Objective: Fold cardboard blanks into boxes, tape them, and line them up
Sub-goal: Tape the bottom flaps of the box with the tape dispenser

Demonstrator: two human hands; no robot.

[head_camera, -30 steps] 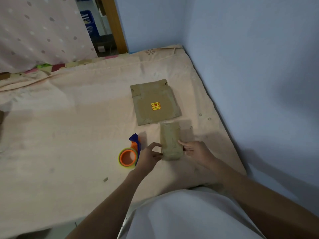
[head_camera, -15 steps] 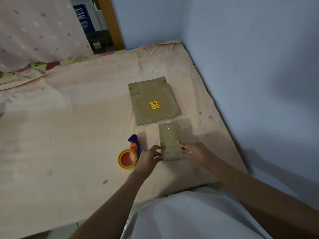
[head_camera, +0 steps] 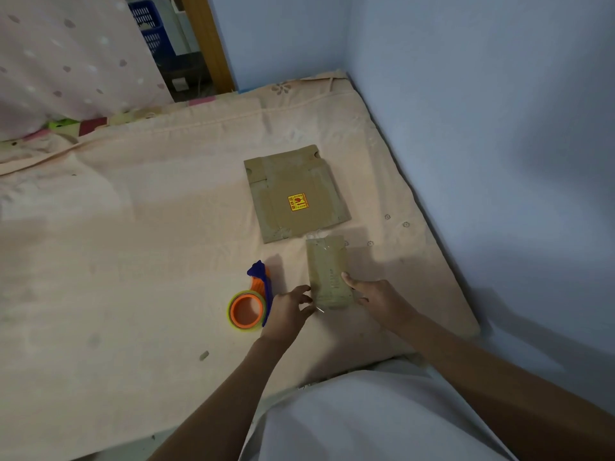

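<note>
A person in a white top leans over a bed [head_camera: 133, 261] covered in a peach sheet, both forearms reaching forward to a small box [head_camera: 328, 274] lying near the bed's right edge. The left hand [head_camera: 289, 311] touches the box's near left corner with loosely curled fingertips; whether it pinches the clear tape [head_camera: 320, 309] glinting there cannot be told. The right hand [head_camera: 377, 297] lies against the box's right side, fingers together and flat, forefinger reaching onto the top face. Neither hand closes around the box. The box's long axis runs away from the person, and it sits between the two hands, about equally near each, so any pressing down of tape or sliding it into line would likely start from this two-sided hold. Just left of the left hand, touching or almost touching its knuckles, sits a tape dispenser [head_camera: 250, 302], an orange roll in a blue holder. Just beyond the box, almost touching its far end, a flat cardboard blank [head_camera: 296, 191] with a yellow sticker lies unfolded, apparently the next one to be made up. Farther back, a blue basket [head_camera: 146, 28] stands past the bed's far side.
</note>
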